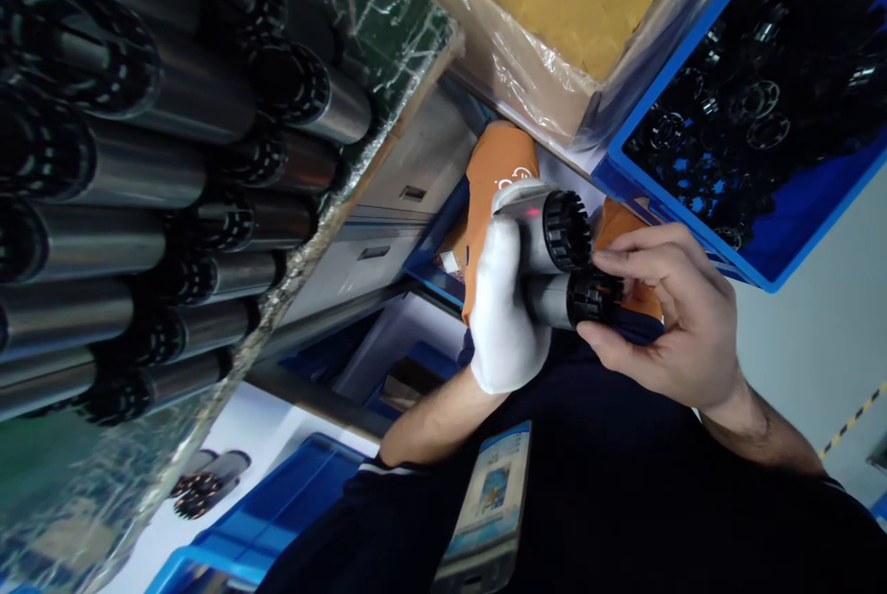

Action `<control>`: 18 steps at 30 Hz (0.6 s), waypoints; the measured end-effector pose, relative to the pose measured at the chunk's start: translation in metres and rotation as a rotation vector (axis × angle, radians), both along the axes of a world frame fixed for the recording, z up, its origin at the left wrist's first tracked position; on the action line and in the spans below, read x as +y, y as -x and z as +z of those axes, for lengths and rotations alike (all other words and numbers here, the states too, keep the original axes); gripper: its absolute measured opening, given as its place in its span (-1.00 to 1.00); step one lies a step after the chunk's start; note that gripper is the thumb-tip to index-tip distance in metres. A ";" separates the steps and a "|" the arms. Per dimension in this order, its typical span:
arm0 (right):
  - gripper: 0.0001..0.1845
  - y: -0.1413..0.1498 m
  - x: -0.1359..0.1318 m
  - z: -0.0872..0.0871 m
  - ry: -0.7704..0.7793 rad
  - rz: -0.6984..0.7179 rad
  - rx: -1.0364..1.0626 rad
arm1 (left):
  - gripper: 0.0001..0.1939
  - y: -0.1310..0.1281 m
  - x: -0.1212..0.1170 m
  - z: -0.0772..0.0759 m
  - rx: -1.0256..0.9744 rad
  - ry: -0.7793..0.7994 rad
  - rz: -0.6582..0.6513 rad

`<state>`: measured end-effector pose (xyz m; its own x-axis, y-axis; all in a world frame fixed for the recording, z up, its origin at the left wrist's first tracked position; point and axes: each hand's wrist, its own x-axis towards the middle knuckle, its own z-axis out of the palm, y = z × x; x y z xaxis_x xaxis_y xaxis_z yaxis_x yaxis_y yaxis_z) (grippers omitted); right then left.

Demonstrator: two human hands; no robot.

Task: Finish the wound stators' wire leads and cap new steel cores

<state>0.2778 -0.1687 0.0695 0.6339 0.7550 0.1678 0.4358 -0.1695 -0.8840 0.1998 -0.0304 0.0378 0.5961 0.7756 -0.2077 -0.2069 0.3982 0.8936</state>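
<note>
My left hand (504,308), in a white glove, wraps round two grey metal cylinders held side by side. The upper cylinder (532,229) has a black toothed plastic ring (568,229) on its right end. A similar black ring (593,296) sits at the end of the lower cylinder (546,300). My bare right hand (675,321) has its thumb and fingers closed around the lower black ring, thumb below and fingertips above. The fingertips partly cover that ring, and whether it is fully seated on the cylinder I cannot tell.
On the bench at left (388,40) stand several metal cylinders (200,77) with black ends. A blue bin (776,275) of loose black rings is at upper right, beside a plastic-lined carton (513,67). Cylinders with copper-coloured ends (214,478) lie at lower left, near a blue crate (277,502).
</note>
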 end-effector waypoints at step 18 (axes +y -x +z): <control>-0.61 0.020 0.002 -0.022 -0.144 -0.170 -0.022 | -0.60 0.008 0.000 -0.002 0.041 -0.073 -0.008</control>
<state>0.2576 -0.1668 0.0476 0.7450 0.6048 0.2815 0.4315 -0.1151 -0.8947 0.1915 -0.0303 0.0361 0.5941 0.7850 -0.1753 -0.1665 0.3332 0.9280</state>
